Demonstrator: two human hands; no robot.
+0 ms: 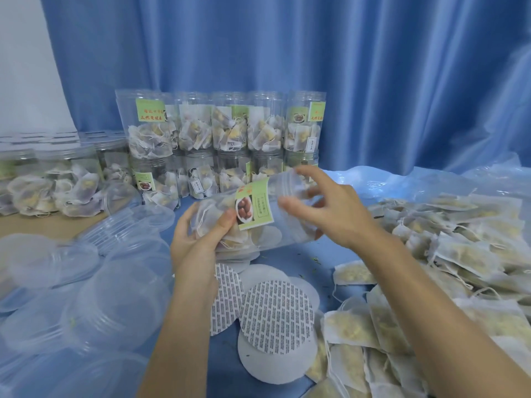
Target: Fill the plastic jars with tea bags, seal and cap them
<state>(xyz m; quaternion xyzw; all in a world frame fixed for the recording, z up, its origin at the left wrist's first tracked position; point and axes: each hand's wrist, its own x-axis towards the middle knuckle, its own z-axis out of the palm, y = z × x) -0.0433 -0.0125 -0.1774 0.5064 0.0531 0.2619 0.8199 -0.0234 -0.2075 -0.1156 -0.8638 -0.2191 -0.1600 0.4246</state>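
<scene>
A clear plastic jar (pixel 258 214) with a green label lies tilted on its side above the table, part-filled with tea bags. My left hand (pixel 198 234) grips its bottom end, thumb on the label side. At the jar's open mouth is my right hand (pixel 324 205), fingers spread around the rim; whether they touch it is blurred. Round seal liners (pixel 275 311), some printed and some plain white, lie on the blue cloth below the jar. Loose tea bags (pixel 448 268) are heaped at the right.
Clear plastic lids (pixel 94 288) are piled at the left. Filled jars (pixel 227 133) stand stacked in two rows at the back, and more filled jars (pixel 51 179) sit at far left. A blue curtain hangs behind.
</scene>
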